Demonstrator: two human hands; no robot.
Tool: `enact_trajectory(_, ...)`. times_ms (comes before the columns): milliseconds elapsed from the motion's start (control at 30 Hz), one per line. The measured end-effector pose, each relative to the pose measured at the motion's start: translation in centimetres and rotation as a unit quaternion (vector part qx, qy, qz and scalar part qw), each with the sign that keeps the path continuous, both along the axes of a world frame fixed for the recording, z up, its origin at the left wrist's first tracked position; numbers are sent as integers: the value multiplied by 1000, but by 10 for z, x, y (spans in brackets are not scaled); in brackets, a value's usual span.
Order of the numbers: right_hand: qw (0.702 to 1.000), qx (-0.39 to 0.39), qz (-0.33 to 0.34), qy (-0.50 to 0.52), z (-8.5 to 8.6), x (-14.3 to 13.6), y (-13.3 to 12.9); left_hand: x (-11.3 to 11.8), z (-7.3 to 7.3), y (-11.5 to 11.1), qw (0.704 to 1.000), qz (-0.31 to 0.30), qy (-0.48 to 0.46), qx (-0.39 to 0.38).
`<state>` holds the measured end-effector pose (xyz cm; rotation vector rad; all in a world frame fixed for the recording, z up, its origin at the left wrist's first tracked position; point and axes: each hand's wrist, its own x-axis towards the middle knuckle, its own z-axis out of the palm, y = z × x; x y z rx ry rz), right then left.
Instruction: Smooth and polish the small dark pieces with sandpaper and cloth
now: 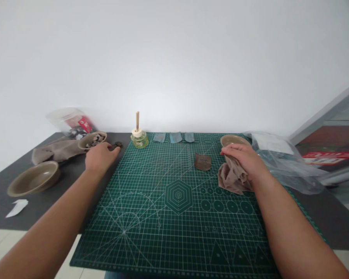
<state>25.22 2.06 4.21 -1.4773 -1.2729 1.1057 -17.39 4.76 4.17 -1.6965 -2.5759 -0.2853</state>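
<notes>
Head view, with the green mat point(151, 174) as the clock face: at two o'clock, the right hand point(247, 157) pinches a brown cloth point(234, 176), partly hiding a bowl point(235, 140) whose contents I can't make out. At ten, the left hand point(100, 158) reaches a dark lump point(116, 145); whether its fingers grip is unclear. Just beyond, a small bowl point(83, 143) holds dark scraps point(97, 140), and a clear tub point(65, 116) is blurred. Yellow-green liquid point(140, 142) fills the eleven o'clock bottle point(137, 133).

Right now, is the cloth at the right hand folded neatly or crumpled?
Crumpled: the cloth bunches in uneven folds below the right hand, with no flat, squared edges showing.
</notes>
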Motion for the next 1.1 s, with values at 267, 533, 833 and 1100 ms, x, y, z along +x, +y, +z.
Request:
enact_trajectory(267,990,-10,106,-94,-5,9,2,-14,-20,17,997,62,4,-53)
enact_trajectory(533,988,18,87,-123,-5,1,3,15,-10,1,997,-24,-54,56)
enact_trajectory(833,971,29,207,-113,-5,-28,-12,153,14,-46,846,-291,-442,70)
enact_trajectory(1100,954,57,263,-134,-9,-49,-17,193,-32,-48,781,-412,-460,89)
